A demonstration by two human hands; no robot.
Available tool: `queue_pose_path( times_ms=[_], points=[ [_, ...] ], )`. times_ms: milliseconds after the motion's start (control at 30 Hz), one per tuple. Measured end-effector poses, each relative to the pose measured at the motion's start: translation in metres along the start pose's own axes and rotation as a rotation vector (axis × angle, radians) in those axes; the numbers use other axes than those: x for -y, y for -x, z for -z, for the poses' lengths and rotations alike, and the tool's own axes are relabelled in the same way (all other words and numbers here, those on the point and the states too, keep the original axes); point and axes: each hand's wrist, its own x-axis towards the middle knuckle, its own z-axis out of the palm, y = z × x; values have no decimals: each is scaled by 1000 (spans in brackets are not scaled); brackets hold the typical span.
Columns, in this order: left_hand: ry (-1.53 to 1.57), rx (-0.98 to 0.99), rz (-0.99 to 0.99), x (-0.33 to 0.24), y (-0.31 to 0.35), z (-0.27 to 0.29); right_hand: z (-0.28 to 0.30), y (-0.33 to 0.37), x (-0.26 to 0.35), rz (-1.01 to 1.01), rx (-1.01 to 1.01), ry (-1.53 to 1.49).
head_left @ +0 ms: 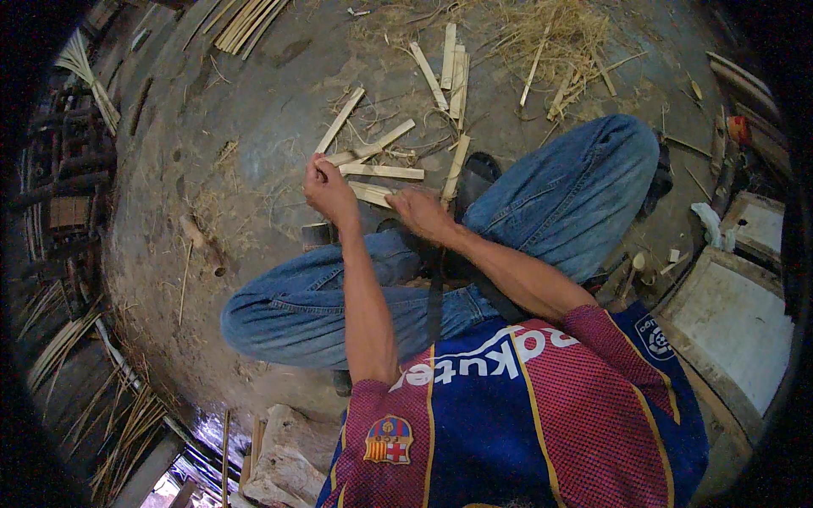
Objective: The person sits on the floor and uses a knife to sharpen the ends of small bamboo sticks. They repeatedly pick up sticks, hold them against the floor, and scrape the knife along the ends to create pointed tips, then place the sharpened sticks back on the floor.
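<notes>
My left hand (330, 190) is raised in front of my crossed legs, its thumb and fingers pinched together. The near end of a pale split-bamboo strip (385, 138) meets these fingertips; anything thin between them is too small to make out. To the right, my right hand (419, 214) is closed at the end of a short bamboo strip (366, 191), with its fingertips partly hidden. Between the hands another flat strip (388, 172) lies crosswise. Beyond my left hand a further strip (342, 118) slants away. One more strip (456, 168) stands near my foot.
More bamboo strips (458, 80) lie farther out on the dirt floor (262, 144), beside a heap of straw-like shavings (542, 38). A bundle of long slats (248, 24) lies at the far left. Pale boards (728, 313) are at my right, and a wooden block (292, 453) is behind my left side.
</notes>
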Motion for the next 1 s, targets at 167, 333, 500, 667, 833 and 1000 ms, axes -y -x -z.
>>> queue_pose_path(
  times_ms=[167,333,500,667,833,1000],
  points=[
    [152,-45,62,-6,8,-10,-15,-3,-20,-238,-79,-157],
    [156,-17,61,1,4,-2,1,8,8,-157,43,-42],
    [111,19,84,-11,7,-6,-20,-1,-33,-251,-61,18],
    [43,-4,51,7,7,-4,-1,7,-17,-103,-62,90],
    [95,-20,2,8,7,-6,1,10,-11,-139,35,130],
    [111,55,102,-8,9,-10,-19,-3,-50,-183,92,184]
  ],
)
